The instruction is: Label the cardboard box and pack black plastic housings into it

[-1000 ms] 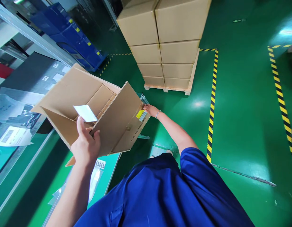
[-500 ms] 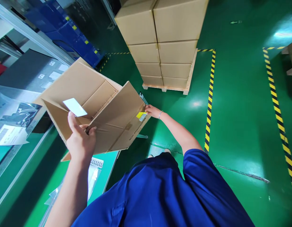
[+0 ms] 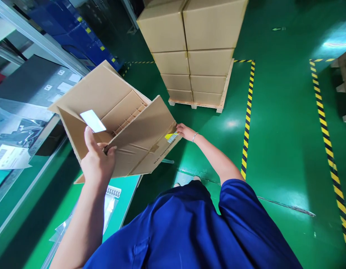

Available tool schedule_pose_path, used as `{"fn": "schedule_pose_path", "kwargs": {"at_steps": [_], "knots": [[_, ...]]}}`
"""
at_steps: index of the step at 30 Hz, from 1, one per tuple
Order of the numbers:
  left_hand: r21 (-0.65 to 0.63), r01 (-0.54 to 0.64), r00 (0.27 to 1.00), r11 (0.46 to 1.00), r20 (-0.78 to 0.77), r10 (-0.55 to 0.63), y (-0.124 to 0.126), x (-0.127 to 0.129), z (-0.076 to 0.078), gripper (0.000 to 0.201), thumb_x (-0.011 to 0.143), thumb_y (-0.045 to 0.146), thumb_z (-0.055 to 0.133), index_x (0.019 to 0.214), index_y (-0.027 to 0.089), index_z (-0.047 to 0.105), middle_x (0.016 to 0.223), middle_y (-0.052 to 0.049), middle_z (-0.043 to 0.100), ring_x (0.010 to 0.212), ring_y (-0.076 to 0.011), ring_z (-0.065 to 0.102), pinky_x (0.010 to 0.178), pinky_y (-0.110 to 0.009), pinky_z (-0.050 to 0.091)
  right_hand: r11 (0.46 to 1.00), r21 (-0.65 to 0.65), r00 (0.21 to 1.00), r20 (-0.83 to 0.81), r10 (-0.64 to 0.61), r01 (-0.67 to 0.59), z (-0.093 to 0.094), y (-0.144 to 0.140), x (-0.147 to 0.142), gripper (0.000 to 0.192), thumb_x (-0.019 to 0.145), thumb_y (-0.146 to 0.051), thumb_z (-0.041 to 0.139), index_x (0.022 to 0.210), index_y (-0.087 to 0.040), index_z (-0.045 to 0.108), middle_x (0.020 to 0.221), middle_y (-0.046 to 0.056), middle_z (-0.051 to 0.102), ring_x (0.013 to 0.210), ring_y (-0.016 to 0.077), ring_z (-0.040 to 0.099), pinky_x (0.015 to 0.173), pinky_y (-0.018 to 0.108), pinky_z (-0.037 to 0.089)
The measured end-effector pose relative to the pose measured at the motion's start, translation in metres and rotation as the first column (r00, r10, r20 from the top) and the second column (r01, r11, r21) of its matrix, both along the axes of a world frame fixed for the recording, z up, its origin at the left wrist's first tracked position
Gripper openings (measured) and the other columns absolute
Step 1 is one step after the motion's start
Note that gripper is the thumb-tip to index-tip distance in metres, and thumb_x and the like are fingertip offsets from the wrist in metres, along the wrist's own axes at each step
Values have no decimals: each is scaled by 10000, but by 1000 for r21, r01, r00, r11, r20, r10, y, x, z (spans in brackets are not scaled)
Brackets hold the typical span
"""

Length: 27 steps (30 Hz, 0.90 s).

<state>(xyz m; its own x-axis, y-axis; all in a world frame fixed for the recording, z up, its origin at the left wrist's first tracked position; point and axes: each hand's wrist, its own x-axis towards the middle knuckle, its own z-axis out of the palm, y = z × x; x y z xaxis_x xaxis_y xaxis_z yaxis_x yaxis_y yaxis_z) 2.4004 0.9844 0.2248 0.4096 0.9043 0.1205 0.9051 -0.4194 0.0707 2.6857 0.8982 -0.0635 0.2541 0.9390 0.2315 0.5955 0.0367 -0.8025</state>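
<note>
Above the green workbench edge [image 3: 125, 194], an open brown corrugated cardboard carton [image 3: 114, 116] is held tilted in the air. Left hand [image 3: 98, 162] grips its near wall, thumb pinning a small white card [image 3: 93, 120]. Right hand [image 3: 185, 131] closes on the far flap beside a yellow label [image 3: 170, 136]. Stacked brown boxes [image 3: 193, 52] stand behind on a wooden pallet [image 3: 199, 105].

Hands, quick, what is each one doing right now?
Left hand: closed on the cardboard box edge and a white card.
Right hand: gripping the box's far corner.
</note>
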Motion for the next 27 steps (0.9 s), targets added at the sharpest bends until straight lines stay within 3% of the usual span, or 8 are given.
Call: {"fn": "schedule_pose_path", "kwargs": {"at_steps": [9, 27], "knots": [[-9, 14, 1000, 1000, 3, -14, -3, 2, 4, 1019, 865, 188, 682, 1638, 135, 19, 1330, -205, 677, 1213, -413, 658, 1010, -619, 520, 1000, 5, 1000, 11, 23, -23, 0, -3, 4, 184, 874, -88, 532, 913, -152, 700, 1214, 114, 580, 1066, 200, 603, 1025, 402, 527], [-15, 9, 1000, 1000, -3, -9, -1, -3, 5, 1032, 860, 218, 699, 1646, 150, 32, 1316, -176, 691, 1223, -428, 647, 1009, -636, 520, 1000, 4, 998, 58, -3, 3, -3, -5, 5, 207, 897, -99, 526, 964, -147, 716, 1267, 126, 580, 1066, 202, 621, 966, 359, 551]]}}
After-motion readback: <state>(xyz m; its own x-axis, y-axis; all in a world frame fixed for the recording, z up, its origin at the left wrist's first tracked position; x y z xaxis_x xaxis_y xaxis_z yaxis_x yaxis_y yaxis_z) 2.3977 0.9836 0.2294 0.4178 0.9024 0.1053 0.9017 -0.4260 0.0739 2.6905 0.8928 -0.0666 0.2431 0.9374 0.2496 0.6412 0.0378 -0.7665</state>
